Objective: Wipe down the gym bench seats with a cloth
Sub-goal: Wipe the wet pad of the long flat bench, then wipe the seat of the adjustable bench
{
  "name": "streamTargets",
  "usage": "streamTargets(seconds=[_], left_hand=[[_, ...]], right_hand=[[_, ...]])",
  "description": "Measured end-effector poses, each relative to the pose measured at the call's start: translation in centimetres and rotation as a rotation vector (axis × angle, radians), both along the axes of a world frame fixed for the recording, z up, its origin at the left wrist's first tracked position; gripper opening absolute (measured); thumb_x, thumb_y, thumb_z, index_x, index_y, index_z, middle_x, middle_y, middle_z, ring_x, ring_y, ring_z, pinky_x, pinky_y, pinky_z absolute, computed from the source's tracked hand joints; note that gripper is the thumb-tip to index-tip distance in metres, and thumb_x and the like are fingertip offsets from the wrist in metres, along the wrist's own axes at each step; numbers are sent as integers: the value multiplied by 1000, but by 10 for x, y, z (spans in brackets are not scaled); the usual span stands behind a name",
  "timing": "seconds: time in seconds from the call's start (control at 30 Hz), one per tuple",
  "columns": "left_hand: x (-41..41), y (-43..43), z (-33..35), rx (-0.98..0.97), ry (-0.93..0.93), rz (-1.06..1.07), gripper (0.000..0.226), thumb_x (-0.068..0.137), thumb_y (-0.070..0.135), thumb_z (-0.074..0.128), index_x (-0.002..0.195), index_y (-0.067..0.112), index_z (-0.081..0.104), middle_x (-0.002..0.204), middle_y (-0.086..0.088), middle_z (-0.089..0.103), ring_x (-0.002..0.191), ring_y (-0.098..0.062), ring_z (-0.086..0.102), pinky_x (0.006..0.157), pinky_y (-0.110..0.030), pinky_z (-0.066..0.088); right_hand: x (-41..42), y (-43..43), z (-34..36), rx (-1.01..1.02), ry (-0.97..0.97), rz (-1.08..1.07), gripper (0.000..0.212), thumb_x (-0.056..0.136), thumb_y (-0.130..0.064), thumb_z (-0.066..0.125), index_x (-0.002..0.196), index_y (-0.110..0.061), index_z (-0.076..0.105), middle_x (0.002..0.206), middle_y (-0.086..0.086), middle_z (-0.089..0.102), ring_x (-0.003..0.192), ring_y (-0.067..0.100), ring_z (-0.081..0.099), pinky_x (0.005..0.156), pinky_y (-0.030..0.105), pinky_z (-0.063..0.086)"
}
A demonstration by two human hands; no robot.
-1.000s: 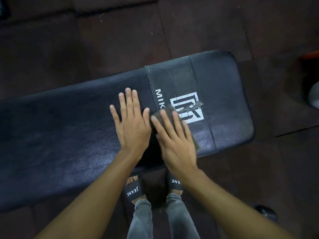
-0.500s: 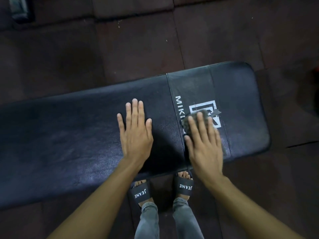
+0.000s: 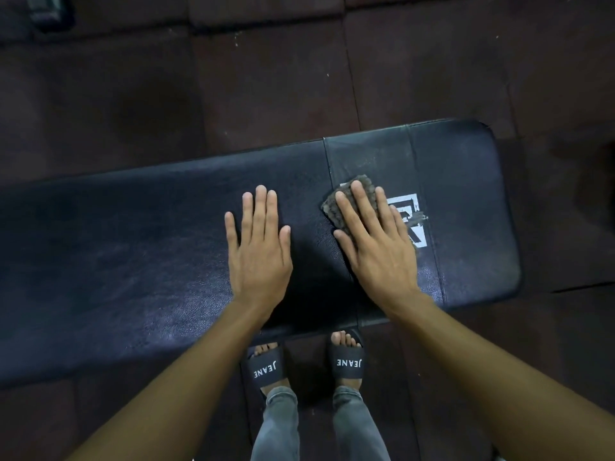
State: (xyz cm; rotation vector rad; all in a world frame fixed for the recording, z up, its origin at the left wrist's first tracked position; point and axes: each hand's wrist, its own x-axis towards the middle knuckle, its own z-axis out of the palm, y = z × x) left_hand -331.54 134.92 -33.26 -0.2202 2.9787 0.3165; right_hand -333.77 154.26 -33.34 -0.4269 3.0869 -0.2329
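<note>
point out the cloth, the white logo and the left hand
cloth (image 3: pixel 330 209): head view, its uncovered left corner
white logo (image 3: pixel 420 239): head view, lower right white patch
left hand (image 3: pixel 258 257): head view, back of the hand

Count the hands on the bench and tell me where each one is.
2. The left hand lies flat on the bare bench pad; the right hand presses the cloth onto the white logo.

Black padded bench (image 3: pixel 133 244) sits on dark rubber floor tiles (image 3: pixel 266 94). On it: left hand (image 3: pixel 258 257) flat, plus a brownish cloth (image 3: pixel 336 207) pinned under the flat right hand (image 3: pixel 376 247), by the white logo (image 3: pixel 417 241).
</note>
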Motion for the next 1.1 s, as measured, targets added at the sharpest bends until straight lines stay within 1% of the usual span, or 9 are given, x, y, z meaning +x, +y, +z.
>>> streamTargets(seconds=[0.27, 0.33, 0.43, 0.53, 0.67, 0.77, 0.83, 0.97, 1.1], left_hand=[[-1, -2, 3, 34, -24, -10, 57, 104, 38, 12, 157, 17, 7, 165, 2, 1, 152, -15, -6, 123, -44, -4], [-1, -2, 7, 40, -43, -12, 58, 104, 39, 11, 157, 17, 6, 165, 2, 1, 152, -15, -6, 123, -45, -3], [-3, -1, 19, 69, -62, 0, 61, 102, 43, 10, 157, 16, 11, 165, 2, 5, 152, -15, -3, 124, -45, 0], [-4, -2, 46, 93, -42, 13, 63, 101, 46, 10, 156, 16, 16, 164, 2, 10, 152, -16, 1, 124, -44, 1], [-5, -17, 107, 89, -9, 67, 60, 102, 43, 20, 155, 15, 23, 162, 0, 20, 152, -18, 10, 123, -43, 6], [-3, -43, 167, 91, 20, 127, 54, 105, 38, 32, 152, 14, 31, 159, -3, 30, 150, -21, 19, 123, -44, 15], [4, -63, 211, 75, 62, 168, 51, 104, 35, 40, 150, 12, 36, 157, -5, 36, 148, -24, 27, 121, -45, 21], [29, -115, 297, 55, 128, 274, 49, 103, 33, 42, 147, 12, 42, 151, -7, 45, 143, -26, 36, 118, -45, 28], [73, -177, 376, 28, 185, 439, 46, 102, 33, 44, 143, 12, 47, 138, -6, 58, 130, -25, 50, 108, -42, 38]], right_hand=[[-2, -3, -1, -127, 4, -30, 48, 106, -37, 35, 152, -27, 32, 160, -4, 29, 148, 26, 28, 116, 41, 33], [-5, -2, 5, -244, -59, -36, 47, 105, -32, 38, 152, -26, 34, 161, -3, 29, 149, 25, 26, 118, 38, 30], [-12, 1, 26, -502, -271, -122, 47, 106, -30, 39, 152, -31, 32, 162, -11, 23, 151, 12, 17, 119, 22, 17], [-18, -2, 56, -772, -474, -290, 46, 105, -29, 41, 151, -34, 35, 159, -15, 28, 147, 0, 21, 114, 11, 15], [-24, -26, 115, -978, -594, -347, 44, 104, -26, 42, 148, -29, 41, 152, -16, 42, 138, -5, 34, 116, 16, 24], [-27, -57, 176, -1010, -659, -294, 43, 105, -25, 43, 148, -26, 42, 147, -19, 44, 132, -10, 36, 103, -1, 24], [-30, -82, 218, -999, -682, -238, 43, 104, -25, 44, 147, -27, 43, 142, -21, 45, 128, -12, 37, 98, -5, 23], [-28, -149, 297, -975, -724, -86, 43, 103, -27, 45, 147, -29, 44, 140, -22, 47, 130, -8, 38, 107, 10, 26], [-7, -229, 376, -960, -778, 74, 44, 104, -29, 43, 148, -30, 41, 145, -18, 45, 130, -7, 36, 108, 14, 26]])
